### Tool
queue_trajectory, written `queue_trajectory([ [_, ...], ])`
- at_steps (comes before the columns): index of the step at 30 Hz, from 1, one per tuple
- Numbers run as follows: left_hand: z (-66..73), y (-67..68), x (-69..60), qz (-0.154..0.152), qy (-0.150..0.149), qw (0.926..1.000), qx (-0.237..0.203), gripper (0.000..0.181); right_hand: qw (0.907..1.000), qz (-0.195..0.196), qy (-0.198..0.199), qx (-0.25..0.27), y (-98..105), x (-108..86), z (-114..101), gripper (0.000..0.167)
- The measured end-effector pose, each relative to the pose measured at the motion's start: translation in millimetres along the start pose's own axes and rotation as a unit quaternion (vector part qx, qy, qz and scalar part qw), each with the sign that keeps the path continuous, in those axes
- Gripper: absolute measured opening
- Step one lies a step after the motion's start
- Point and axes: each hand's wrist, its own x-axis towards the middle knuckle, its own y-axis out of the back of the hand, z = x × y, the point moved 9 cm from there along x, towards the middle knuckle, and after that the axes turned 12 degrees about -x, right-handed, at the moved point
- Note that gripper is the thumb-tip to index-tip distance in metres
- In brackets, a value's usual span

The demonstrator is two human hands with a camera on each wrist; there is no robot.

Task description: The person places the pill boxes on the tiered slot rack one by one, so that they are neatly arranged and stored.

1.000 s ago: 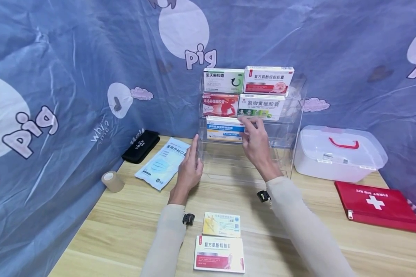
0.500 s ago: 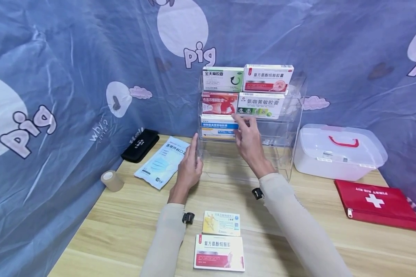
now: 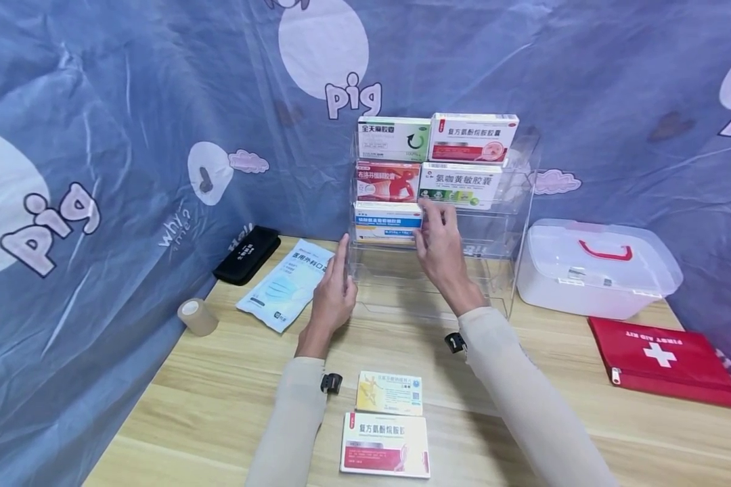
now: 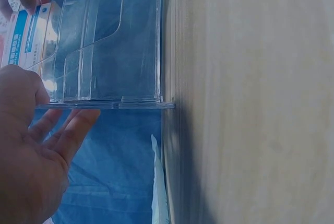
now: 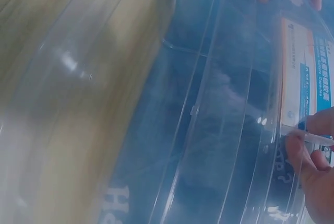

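A clear acrylic display rack point(image 3: 499, 233) stands on the table. My left hand point(image 3: 334, 297) holds its left side panel; in the left wrist view the thumb lies on one side of the panel and the fingers on the other. On the rack's lower tier sits a blue-and-white medicine box point(image 3: 385, 223), pushed to the left end. My right hand point(image 3: 441, 250) pinches that box's right end with thumb and fingertips. Above it stand a red medicine box point(image 3: 386, 184), a white-and-green one point(image 3: 459, 186), a green-and-white one point(image 3: 392, 140) and a red-and-white one point(image 3: 472, 138).
Nearer me lie a yellow medicine box point(image 3: 390, 393) and another red-and-white box point(image 3: 385, 446). To the left are a tape roll point(image 3: 197, 318), a black case point(image 3: 248, 256) and a mask packet point(image 3: 286, 284). Right stand a lidded plastic box point(image 3: 597, 270) and a red first-aid pouch point(image 3: 667, 362).
The blue-and-white box has slid left along its tier to the rack's left end. My right hand went left with it, then shifted slightly right. My left hand has stayed put.
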Motion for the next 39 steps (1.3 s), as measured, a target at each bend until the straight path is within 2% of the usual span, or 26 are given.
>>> queue_trajectory([
  [5,1.0,-0.2,1.0,-0.001,0.004,1.0,-0.004,0.093,0.9998,0.0,-0.02,0.007,5,-1.9,3,0.056],
  [12,1.9,0.7,-0.1,0.007,-0.012,0.9998,0.011,0.091,0.9996,0.027,-0.001,0.004,28,-8.0,-1,0.055],
  [17,2.0,2.3,-0.1,0.01,-0.012,0.9998,0.011,0.09,0.9995,0.028,0.015,-0.008,51,-16.6,-8,0.043],
  [23,3.4,1.8,-0.3,0.01,-0.017,0.9997,0.012,0.09,0.9977,-0.039,0.041,-0.039,69,-32.2,-17,0.033],
  [27,4.3,0.9,-0.1,0.006,-0.018,0.9998,0.011,0.091,0.9886,-0.117,0.068,-0.066,75,-46.9,-21,0.032],
  [29,4.4,1.1,0.8,0.008,-0.02,0.9997,0.011,0.091,0.9774,-0.175,0.082,-0.086,74,-56.4,-22,0.035],
  [31,4.4,1.4,1.7,0.009,-0.023,0.9997,0.009,0.09,0.9578,-0.253,0.094,-0.099,69,-69.1,-22,0.042],
  [35,4.2,2.1,1.7,0.011,-0.022,0.9996,0.009,0.091,0.8982,-0.415,0.115,-0.089,54,-103.4,-18,0.054],
  [37,4.0,1.9,1.1,0.01,-0.021,0.9997,0.008,0.091,0.8741,-0.466,0.114,-0.075,48,-118.7,-14,0.058],
  [39,3.9,1.7,0.5,0.01,-0.021,0.9997,0.008,0.091,0.8634,-0.487,0.11,-0.068,45,-128.9,-11,0.06],
])
